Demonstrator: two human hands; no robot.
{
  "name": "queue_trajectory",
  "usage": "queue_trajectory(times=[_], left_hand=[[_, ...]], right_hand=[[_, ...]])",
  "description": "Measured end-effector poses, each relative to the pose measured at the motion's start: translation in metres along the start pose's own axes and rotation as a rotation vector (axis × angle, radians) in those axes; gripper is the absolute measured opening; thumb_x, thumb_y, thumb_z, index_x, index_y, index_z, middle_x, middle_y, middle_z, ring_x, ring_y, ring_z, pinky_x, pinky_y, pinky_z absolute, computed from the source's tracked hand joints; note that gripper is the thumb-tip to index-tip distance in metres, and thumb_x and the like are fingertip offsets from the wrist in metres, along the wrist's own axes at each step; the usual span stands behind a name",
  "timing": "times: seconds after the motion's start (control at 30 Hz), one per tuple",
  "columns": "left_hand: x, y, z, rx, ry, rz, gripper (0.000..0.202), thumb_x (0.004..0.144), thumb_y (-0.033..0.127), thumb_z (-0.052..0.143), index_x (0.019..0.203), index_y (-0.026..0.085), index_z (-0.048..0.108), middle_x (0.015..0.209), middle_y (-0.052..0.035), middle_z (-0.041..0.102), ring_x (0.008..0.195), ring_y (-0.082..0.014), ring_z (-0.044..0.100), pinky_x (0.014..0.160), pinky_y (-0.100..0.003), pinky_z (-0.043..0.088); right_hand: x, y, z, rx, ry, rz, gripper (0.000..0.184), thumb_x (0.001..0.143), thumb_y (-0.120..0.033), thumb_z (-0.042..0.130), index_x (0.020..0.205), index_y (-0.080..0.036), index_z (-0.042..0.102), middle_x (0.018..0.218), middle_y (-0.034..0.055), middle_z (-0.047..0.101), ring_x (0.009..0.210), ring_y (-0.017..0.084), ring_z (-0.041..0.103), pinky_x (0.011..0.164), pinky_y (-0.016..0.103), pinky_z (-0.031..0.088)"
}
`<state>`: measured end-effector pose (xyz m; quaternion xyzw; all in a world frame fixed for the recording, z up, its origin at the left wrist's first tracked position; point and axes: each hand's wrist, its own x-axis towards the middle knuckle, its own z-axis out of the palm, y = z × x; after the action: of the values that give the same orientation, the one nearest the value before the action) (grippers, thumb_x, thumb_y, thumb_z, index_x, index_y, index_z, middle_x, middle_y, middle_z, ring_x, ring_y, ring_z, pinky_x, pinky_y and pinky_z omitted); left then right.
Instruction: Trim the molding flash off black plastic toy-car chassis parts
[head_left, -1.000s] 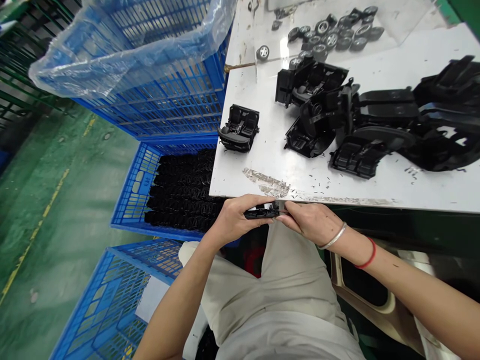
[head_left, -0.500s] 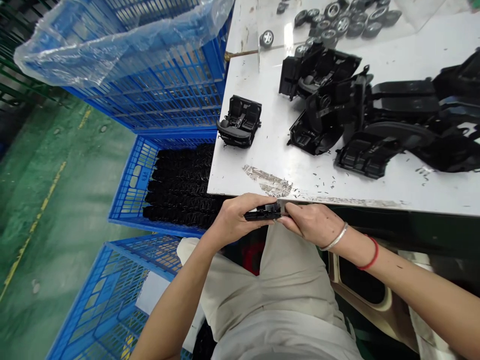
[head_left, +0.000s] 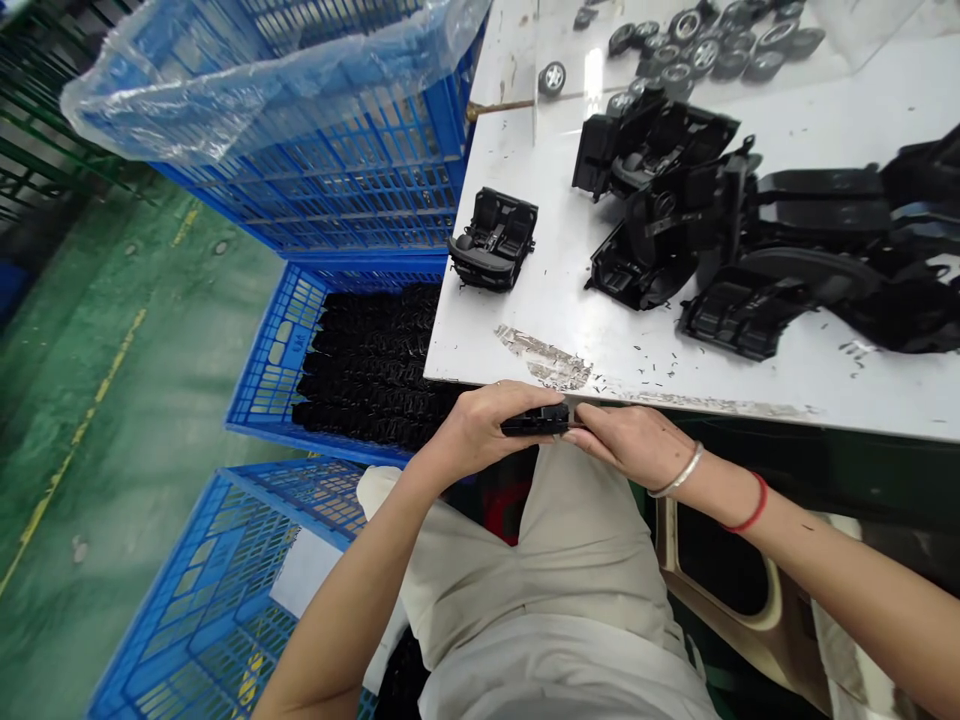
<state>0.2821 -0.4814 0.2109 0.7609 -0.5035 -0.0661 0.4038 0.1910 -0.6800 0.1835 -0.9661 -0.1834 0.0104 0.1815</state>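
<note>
The left hand (head_left: 480, 430) is clenched around a small black plastic part (head_left: 536, 420), and the right hand (head_left: 637, 445) grips its right end with the fingertips. The fingers hide much of the piece, so its exact shape is hard to make out. It sits just off the near edge of the table, above the person's beige trousers (head_left: 570, 540). A silver bangle (head_left: 679, 472) and a red cord (head_left: 750, 505) circle the right wrist.

On the white table (head_left: 577, 310), a black model car interior (head_left: 493, 240) stands on its own near the edge, well apart from a jumbled pile of black moulded parts (head_left: 675, 210). Beyond them lie small model wheels (head_left: 697, 50), with a single wheel (head_left: 552, 78) set apart.

Left of the table, a blue plastic crate (head_left: 262, 370) holds packed rows of black pieces (head_left: 367, 370). Another blue crate (head_left: 322, 170), lined with a clear plastic bag (head_left: 225, 90), stands beyond it, and a third (head_left: 217, 590) stands nearer, all on the green floor (head_left: 127, 400).
</note>
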Motion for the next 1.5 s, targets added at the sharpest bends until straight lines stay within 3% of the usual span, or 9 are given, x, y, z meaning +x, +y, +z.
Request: queue_trajectory(times=[0.13,0.3,0.47,0.7,0.87,1.0,1.1,1.3,1.5], left_hand=[[0.0,0.0,-0.001,0.012,-0.023,0.012,0.032,0.078,0.025,0.07,0.108,0.015,0.064,0.102,-0.0067,0.073,0.096,-0.0158,0.067,0.088,-0.027,0.054],[-0.001,-0.001,-0.002,0.023,-0.019,0.013,0.035,0.076,0.025,0.072,0.108,0.013,0.064,0.102,-0.0074,0.073,0.097,-0.016,0.067,0.089,-0.026,0.053],[-0.001,0.0,-0.002,0.016,-0.019,0.002,0.036,0.077,0.026,0.071,0.109,0.014,0.064,0.103,-0.0069,0.073,0.097,-0.0158,0.067,0.089,-0.026,0.053],[-0.002,0.002,-0.002,-0.018,-0.022,-0.042,0.035,0.076,0.025,0.072,0.109,0.014,0.065,0.103,-0.0068,0.073,0.096,-0.0156,0.068,0.088,-0.025,0.053],[-0.001,0.001,-0.003,-0.051,-0.026,-0.109,0.037,0.075,0.028,0.073,0.11,0.017,0.065,0.104,-0.0059,0.073,0.095,-0.0172,0.068,0.087,-0.028,0.054],[0.0,0.002,-0.004,-0.056,-0.03,-0.135,0.038,0.074,0.028,0.073,0.109,0.017,0.066,0.103,-0.0056,0.073,0.095,-0.0172,0.068,0.087,-0.027,0.054],[0.0,0.003,-0.004,-0.058,-0.024,-0.128,0.038,0.074,0.029,0.074,0.11,0.017,0.066,0.104,-0.0056,0.073,0.095,-0.0172,0.069,0.087,-0.027,0.054],[-0.003,0.003,-0.001,-0.036,0.043,-0.082,0.039,0.073,0.027,0.074,0.109,0.015,0.065,0.103,-0.0074,0.073,0.094,-0.0165,0.069,0.087,-0.027,0.054],[-0.008,0.008,0.004,0.016,0.073,-0.022,0.037,0.076,0.027,0.072,0.111,0.015,0.064,0.106,-0.0088,0.072,0.098,-0.017,0.068,0.09,-0.029,0.054]], right_hand=[[-0.002,0.002,-0.007,0.058,-0.079,0.018,0.043,0.099,-0.043,0.016,0.074,-0.021,0.044,0.054,-0.0006,0.05,0.043,0.013,0.044,0.043,0.023,0.025],[-0.011,0.002,-0.011,-0.01,0.083,-0.031,0.042,0.1,-0.04,0.018,0.073,-0.02,0.043,0.055,-0.001,0.05,0.045,0.012,0.044,0.044,0.023,0.028],[-0.019,-0.007,-0.008,-0.28,0.234,-0.053,0.04,0.1,-0.034,0.028,0.067,-0.019,0.047,0.055,-0.0013,0.048,0.043,0.011,0.035,0.041,0.025,0.015],[-0.017,-0.013,-0.003,-0.371,0.264,-0.001,0.041,0.099,-0.029,0.032,0.065,-0.019,0.053,0.053,0.0,0.047,0.044,0.011,0.031,0.044,0.028,0.012],[-0.016,-0.017,-0.004,-0.374,0.27,0.006,0.034,0.094,-0.013,0.034,0.067,-0.018,0.054,0.052,0.0,0.046,0.045,0.011,0.034,0.044,0.028,0.014],[-0.013,-0.018,-0.001,-0.389,0.277,0.042,0.035,0.096,-0.019,0.034,0.066,-0.019,0.053,0.052,-0.0003,0.048,0.043,0.011,0.036,0.043,0.027,0.014],[-0.014,-0.018,0.005,-0.23,0.254,0.083,0.038,0.099,-0.03,0.029,0.067,-0.02,0.048,0.053,-0.0009,0.047,0.042,0.011,0.036,0.041,0.026,0.015],[-0.018,-0.024,0.004,0.391,0.206,0.287,0.032,0.097,-0.04,0.031,0.071,-0.024,0.037,0.054,-0.0053,0.041,0.044,0.011,0.04,0.047,0.023,0.029],[-0.012,-0.033,-0.01,0.77,0.206,0.452,0.026,0.088,-0.045,0.048,0.08,-0.021,0.053,0.061,-0.0042,0.048,0.055,0.012,0.044,0.053,0.024,0.036]])
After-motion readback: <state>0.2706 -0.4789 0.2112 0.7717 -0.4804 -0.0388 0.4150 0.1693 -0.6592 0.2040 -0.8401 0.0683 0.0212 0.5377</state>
